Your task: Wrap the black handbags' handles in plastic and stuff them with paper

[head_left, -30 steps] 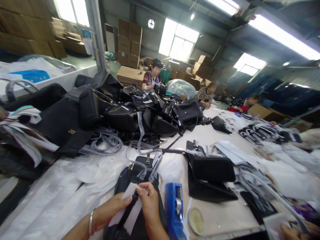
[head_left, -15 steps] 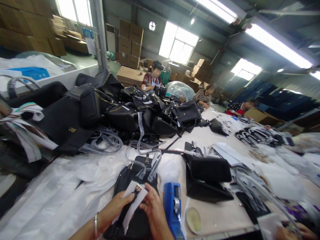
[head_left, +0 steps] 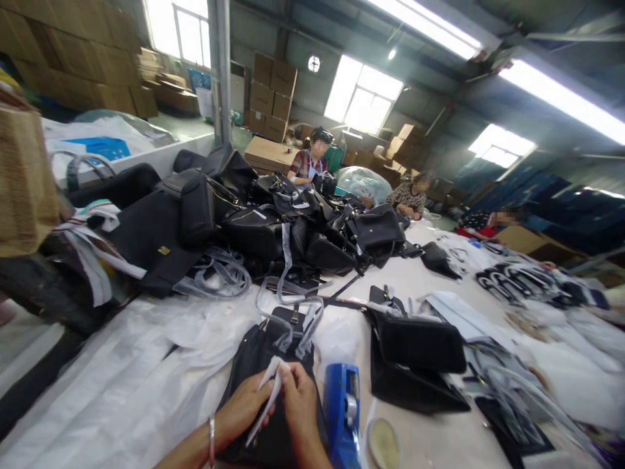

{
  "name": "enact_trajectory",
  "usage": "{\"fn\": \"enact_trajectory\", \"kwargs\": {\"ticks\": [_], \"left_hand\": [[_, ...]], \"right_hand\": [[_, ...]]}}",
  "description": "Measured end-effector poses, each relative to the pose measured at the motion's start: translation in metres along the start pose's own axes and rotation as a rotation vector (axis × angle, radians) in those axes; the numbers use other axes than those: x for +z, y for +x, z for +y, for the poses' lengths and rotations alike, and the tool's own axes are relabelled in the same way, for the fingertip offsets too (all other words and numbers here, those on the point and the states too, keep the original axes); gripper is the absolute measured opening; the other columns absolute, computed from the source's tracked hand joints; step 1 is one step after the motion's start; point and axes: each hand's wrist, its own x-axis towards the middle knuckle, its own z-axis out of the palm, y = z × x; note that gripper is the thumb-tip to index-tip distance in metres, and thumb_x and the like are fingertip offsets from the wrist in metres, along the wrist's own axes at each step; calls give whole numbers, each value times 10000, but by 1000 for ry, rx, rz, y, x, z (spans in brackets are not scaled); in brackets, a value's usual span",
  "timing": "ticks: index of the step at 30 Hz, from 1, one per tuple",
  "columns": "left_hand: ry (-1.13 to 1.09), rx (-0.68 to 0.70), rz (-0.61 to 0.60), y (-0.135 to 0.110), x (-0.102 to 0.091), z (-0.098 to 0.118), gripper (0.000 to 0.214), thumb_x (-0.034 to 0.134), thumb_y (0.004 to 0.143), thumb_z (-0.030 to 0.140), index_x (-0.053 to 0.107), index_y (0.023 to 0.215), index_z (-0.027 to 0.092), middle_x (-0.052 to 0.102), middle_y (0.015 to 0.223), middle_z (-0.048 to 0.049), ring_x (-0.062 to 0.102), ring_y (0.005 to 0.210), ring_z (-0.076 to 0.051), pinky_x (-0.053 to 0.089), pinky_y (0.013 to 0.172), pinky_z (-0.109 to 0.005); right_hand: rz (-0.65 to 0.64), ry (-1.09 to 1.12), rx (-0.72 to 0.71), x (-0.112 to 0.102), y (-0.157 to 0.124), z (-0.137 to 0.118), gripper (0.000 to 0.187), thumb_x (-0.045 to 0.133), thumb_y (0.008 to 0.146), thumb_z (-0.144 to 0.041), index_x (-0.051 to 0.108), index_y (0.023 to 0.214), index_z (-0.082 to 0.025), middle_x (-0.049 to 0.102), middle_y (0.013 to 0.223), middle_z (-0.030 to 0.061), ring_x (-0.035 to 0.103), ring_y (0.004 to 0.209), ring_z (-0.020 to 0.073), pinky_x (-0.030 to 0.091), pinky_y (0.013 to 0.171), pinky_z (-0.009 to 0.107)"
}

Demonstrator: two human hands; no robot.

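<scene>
My left hand and my right hand meet over a black bag that lies on the table in front of me. Between them is a narrow strip of white paper, folded lengthwise, with the fingers of both hands pinching its upper part. The black buckle strap is hidden inside the fold or behind my fingers. At the bag's top, straps in clear plastic wrapping lie across the flap. A blue tape dispenser stands just right of my right hand.
A large heap of black bags covers the back left of the table. White wrapping sheets spread at left. To the right are another black bag and a round tin. Several people sit farther back.
The white paper lay opened out with the buckle showing; now it is folded over and the buckle is covered. My right fingers have closed on it. The view has swung slightly left.
</scene>
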Motion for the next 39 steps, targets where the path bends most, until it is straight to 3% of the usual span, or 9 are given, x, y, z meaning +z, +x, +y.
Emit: {"fn": "enact_trajectory", "kwargs": {"ticks": [4,9,11,15,19,24,27,32,39], "left_hand": [[36,39,126,-1,8,-11,553,381,855,641,591,1042,166,568,649,1,514,502,-154,377,457,-250],[193,232,221,-7,12,-14,370,488,869,525,589,1081,239,670,980,-70,607,960,-264,441,799,-304],[249,260,230,-6,12,-15,325,507,863,499,603,1052,253,679,1005,-79,603,1003,-286,420,836,-312],[310,270,220,3,6,-18,293,473,882,466,637,992,250,693,953,-88,628,937,-288,413,801,-311],[364,266,195,8,-1,-16,319,420,911,454,658,913,241,693,858,-62,631,826,-250,414,757,-285],[358,301,127,5,-3,-6,333,409,921,450,657,875,233,691,819,-28,622,783,-209,432,717,-246],[413,321,145,6,-3,-8,335,377,930,430,647,923,230,698,844,-27,632,803,-205,445,724,-246],[532,280,147,6,3,-14,373,278,956,366,613,961,202,645,661,-8,609,586,-167,443,567,-234],[575,458,338,10,16,-20,337,300,954,276,522,1200,215,700,1004,-64,676,725,-155,530,650,-225]], "right_hand": [[97,-130,-36,9,-3,-2,325,474,893,-455,596,716,-211,601,645,-6,536,619,158,385,581,240],[177,-182,-18,15,-1,0,326,453,895,-459,544,691,-222,594,638,-1,532,609,167,373,586,259],[204,-174,0,17,2,4,337,450,888,-463,535,671,-220,581,618,-2,521,596,166,371,575,261],[200,-66,60,17,7,16,389,479,861,-518,516,625,-210,536,558,-16,496,538,145,376,517,245],[-4,127,191,7,7,25,433,510,821,-595,528,677,-187,518,517,-33,455,419,108,345,411,218],[-181,320,176,-8,5,22,389,615,786,-527,596,844,-143,540,593,-36,491,469,86,413,456,200],[-130,280,153,-8,6,20,337,615,795,-473,592,813,-137,513,542,-53,464,432,78,398,436,195],[-74,183,201,-6,10,23,267,625,756,-406,518,700,-167,492,478,-70,432,374,73,339,379,180],[59,136,213,-1,16,15,202,569,725,-318,462,615,-186,498,494,-66,416,346,61,285,328,165]]}}
